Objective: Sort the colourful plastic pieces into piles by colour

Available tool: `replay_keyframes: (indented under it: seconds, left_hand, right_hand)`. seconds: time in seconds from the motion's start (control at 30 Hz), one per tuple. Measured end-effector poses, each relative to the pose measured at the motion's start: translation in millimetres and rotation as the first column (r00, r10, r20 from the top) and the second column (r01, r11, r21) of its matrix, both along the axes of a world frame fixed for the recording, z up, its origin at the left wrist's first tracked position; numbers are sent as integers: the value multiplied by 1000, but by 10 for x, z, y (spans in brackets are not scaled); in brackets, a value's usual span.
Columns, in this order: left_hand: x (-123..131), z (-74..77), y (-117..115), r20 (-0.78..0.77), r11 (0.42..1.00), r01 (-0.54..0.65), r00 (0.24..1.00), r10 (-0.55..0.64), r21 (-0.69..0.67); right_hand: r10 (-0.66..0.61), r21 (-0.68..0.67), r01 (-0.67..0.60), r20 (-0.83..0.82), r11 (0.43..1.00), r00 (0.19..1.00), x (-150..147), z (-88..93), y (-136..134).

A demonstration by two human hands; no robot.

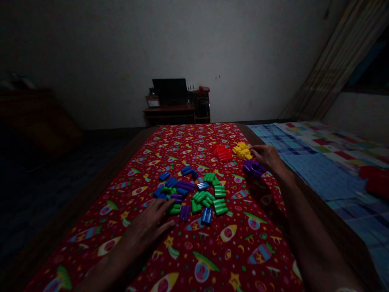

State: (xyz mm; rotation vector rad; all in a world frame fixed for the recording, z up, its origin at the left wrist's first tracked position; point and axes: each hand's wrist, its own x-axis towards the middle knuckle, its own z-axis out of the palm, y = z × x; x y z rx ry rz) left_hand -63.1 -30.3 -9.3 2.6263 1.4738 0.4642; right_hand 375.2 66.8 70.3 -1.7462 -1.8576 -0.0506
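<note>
Two hands: both lie on the red rocket cloth (194,247), with toy blocks between them.
Cloth: it covers the bed-like top under both hands; a blue checked sheet (306,162) lies past the right hand.
Mixed pile (194,194): blue, green and purple blocks, all jumbled, just past the left fingertips. This part looks not sorted yet.
Red pile (222,152): all red, beyond the right hand, to its left.
Yellow pile (243,151): all yellow, right by the right fingertips.
Purple pile (253,168): all purple, touching the right hand, under its thumb side.
How far: three colours look sorted, and blue and green are left, I think.
Left hand (148,227): open and flat, fingers spread, holding nothing, fingertips near a green block.
Right hand (267,156): loosely open, resting on the purple blocks; I cannot tell if it grips one.
</note>
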Motion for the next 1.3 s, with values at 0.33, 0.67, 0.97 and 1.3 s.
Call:
replay_keyframes:
  seconds: [0.33, 0.67, 0.97, 1.3]
  left_hand:
    - [341, 287, 428, 138, 993, 76, 987, -87, 85]
    - [619, 204, 1111, 87, 991, 65, 995, -55, -113]
    - [653, 434, 900, 227, 982, 68, 974, -27, -175]
    - [941, 582, 663, 347, 990, 50, 938, -1, -134]
  right_hand:
    - [321, -100, -310, 127, 946, 939, -667, -61, -142]
    - [622, -124, -613, 65, 781, 780, -1266, -341, -374]
    - [692, 94, -686, -67, 721, 718, -1426, -612, -359]
    - [604, -38, -631, -249, 775, 757, -1098, -227, -215]
